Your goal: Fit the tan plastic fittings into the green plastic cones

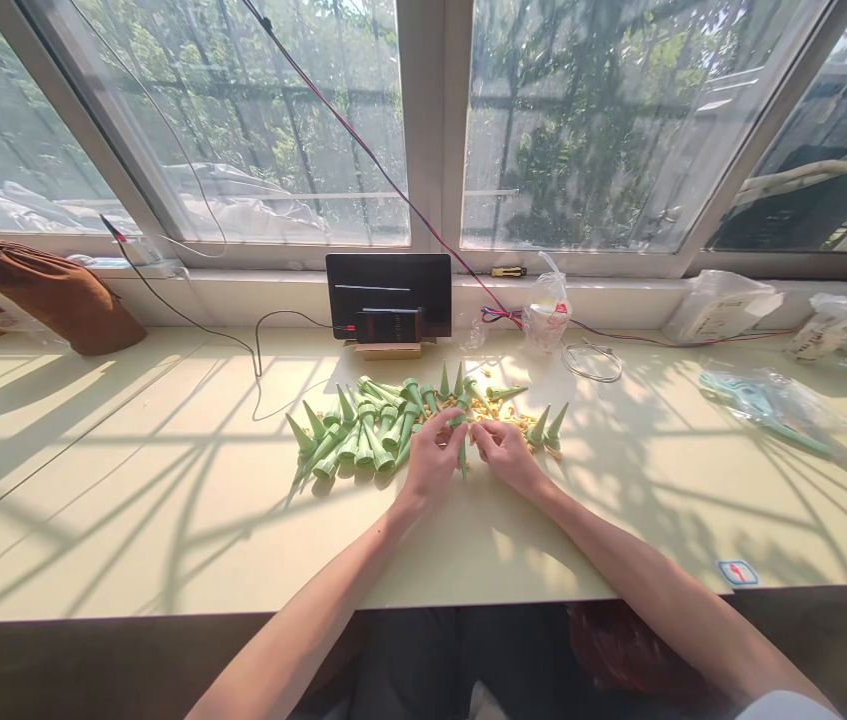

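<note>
My left hand [432, 460] is closed on a green cone-shaped spike [462, 448], which points down toward the table between my two hands. My right hand [504, 452] is pinched shut beside it, touching the spike's top end; what its fingers hold is too small to name. A heap of several green cone spikes [363, 430] lies just left of my hands, some lying flat and some standing on their wide ends. Small yellow pieces [502, 410] are scattered behind my right hand. Two upright green cones [547, 426] stand to the right.
A black tablet [388, 293] on a wooden stand leans against the window sill, cables trailing left. A brown cloth bag [55, 295] lies far left. Plastic bags [547, 312] and packets [768, 400] sit at the right. The pale yellow table [130, 500] ends at a front edge near me.
</note>
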The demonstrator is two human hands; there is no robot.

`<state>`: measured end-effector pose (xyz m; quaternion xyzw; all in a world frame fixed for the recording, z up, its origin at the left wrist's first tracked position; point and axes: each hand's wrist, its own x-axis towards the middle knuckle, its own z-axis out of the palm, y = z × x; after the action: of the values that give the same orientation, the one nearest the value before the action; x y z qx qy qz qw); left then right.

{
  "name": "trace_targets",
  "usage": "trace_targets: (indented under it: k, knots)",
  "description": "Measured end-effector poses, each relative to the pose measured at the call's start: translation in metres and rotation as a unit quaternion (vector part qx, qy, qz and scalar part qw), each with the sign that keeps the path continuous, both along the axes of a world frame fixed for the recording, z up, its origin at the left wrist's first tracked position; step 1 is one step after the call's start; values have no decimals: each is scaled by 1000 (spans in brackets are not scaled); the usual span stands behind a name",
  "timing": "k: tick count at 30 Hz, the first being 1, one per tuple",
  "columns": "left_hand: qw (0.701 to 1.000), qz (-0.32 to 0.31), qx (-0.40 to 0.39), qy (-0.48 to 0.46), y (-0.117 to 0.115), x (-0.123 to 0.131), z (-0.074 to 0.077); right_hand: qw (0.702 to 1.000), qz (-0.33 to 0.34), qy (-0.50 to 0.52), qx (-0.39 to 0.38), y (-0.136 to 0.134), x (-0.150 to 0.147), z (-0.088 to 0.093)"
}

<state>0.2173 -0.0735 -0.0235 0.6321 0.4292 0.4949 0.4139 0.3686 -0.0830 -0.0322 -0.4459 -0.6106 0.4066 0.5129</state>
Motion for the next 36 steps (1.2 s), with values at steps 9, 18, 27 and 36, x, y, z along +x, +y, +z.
trace_targets:
  k: [9, 18, 27, 36]
  knots:
    - [999, 19, 24, 24, -1, 0, 0, 1000, 6, 15, -10, 3, -2, -5]
    - [1000, 17, -6, -12, 4, 0, 2, 999, 10, 38, -16, 5, -3, -6]
    - [990, 60, -95, -89, 11, -5, 4, 993, -67, 99, -11, 8, 0, 2]
    - [989, 53, -109, -82, 12, -4, 1, 991, -82, 103, -1, 7, -1, 2]
